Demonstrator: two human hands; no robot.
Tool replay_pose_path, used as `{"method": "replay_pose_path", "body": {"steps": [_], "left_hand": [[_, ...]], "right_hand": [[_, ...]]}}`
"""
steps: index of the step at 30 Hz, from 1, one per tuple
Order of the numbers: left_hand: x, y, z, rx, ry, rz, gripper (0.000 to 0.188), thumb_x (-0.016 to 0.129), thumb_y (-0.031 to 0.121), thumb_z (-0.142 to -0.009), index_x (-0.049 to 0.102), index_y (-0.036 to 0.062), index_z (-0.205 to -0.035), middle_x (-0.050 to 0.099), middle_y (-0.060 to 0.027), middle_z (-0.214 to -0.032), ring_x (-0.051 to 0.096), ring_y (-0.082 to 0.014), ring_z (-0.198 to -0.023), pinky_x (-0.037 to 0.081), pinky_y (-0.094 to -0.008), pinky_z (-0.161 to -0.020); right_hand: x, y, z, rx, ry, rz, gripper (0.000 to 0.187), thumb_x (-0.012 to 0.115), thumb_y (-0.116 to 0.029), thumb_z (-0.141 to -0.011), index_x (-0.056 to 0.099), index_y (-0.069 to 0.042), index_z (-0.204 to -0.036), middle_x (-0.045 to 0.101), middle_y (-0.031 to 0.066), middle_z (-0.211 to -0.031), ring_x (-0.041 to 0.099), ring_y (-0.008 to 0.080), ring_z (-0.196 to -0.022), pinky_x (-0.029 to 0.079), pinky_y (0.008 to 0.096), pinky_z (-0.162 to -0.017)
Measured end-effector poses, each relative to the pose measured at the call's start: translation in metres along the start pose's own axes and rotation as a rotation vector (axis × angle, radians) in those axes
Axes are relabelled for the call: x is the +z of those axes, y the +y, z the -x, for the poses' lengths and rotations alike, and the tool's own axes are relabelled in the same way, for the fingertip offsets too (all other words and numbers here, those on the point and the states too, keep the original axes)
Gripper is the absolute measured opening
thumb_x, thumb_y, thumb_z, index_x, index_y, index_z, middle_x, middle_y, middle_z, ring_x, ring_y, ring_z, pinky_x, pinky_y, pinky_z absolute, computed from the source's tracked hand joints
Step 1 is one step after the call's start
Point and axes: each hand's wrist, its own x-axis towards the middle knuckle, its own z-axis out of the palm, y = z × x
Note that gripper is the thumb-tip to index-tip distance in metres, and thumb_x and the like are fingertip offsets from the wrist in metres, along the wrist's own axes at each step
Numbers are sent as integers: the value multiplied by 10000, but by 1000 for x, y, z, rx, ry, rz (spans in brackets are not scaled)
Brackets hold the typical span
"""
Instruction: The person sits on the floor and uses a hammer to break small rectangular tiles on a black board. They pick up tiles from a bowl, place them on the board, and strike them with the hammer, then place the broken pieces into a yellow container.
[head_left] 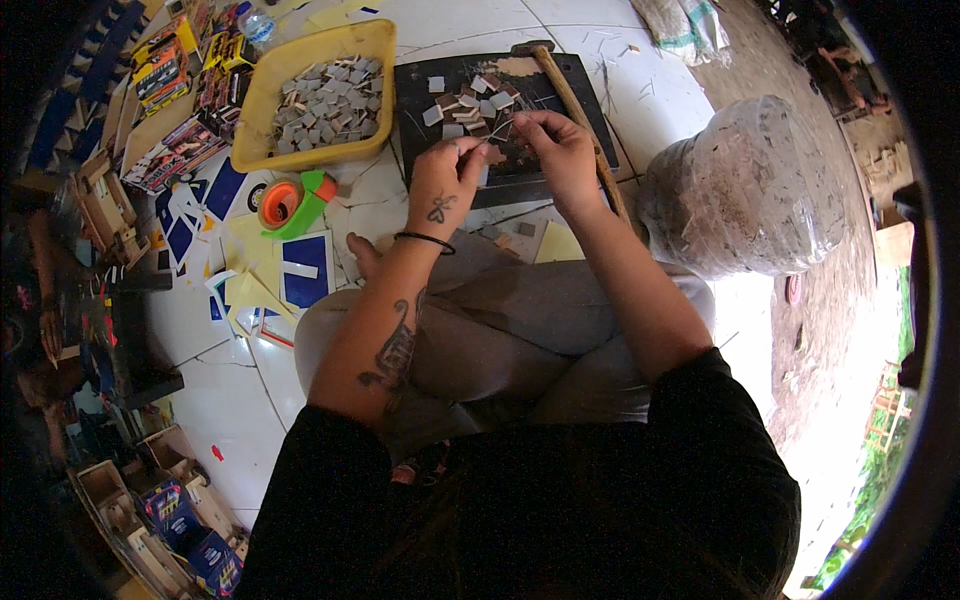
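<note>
Thin pale strip (503, 128) sits over flat black board (415, 90), pinched by my right hand (562, 150); can't tell if left hand (446, 172) fingers grip it; loose pinch could drop it among small grey square tiles (470, 104)

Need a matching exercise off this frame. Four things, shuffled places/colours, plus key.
1. tub
2. hammer
3. tape dispenser
4. bulky bundle

A. green and orange, beside cut sheets
B. wrapped in clear plastic, right side of the picture
C. yellow, heaped with small squares
D. wooden-handled, lying along the right side of the black block

Pairs: 1-C, 2-D, 3-A, 4-B
</note>
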Motion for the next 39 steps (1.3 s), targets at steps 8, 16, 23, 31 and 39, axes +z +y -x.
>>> {"method": "replay_pose_path", "body": {"steps": [8,16,23,31,39], "left_hand": [[-5,7,-5,310,295,-240,185,607,181,-844,637,27,-943,620,-113,-857,566,-252,-757,463,-362,-707],[-1,26,7,-2,4,212,202,562,204,-894,620,11,-909,583,-107,-595,546,-230,-500,427,-328,-506],[-1,29,10,26,38,238,193,580,199,-886,628,12,-899,569,-92,-597,511,-150,-499,399,-283,-491],[-6,37,12,28,-1,324,192,575,193,-890,639,11,-890,585,-93,-620,510,-141,-511,409,-278,-504],[-11,42,14,17,-116,265,235,528,227,-916,628,16,-888,549,-108,-582,509,-156,-504,404,-301,-507]], "right_hand": [[1,1,-1,-104,86,120,150,650,-132,-848,684,14,-862,660,39,-761,563,81,-660,450,231,-603],[13,-14,18,-204,12,159,114,667,-91,-810,666,21,-830,649,74,-727,598,95,-642,479,242,-600],[9,-29,20,-180,-25,291,109,640,-86,-831,665,19,-849,653,71,-731,598,94,-644,476,237,-597],[1,-45,25,-202,-107,278,138,619,-97,-854,661,30,-885,667,75,-797,603,98,-731,484,244,-667],[0,-52,29,-140,-149,209,171,593,-128,-885,648,34,-890,648,55,-780,591,90,-711,476,230,-650]]}}
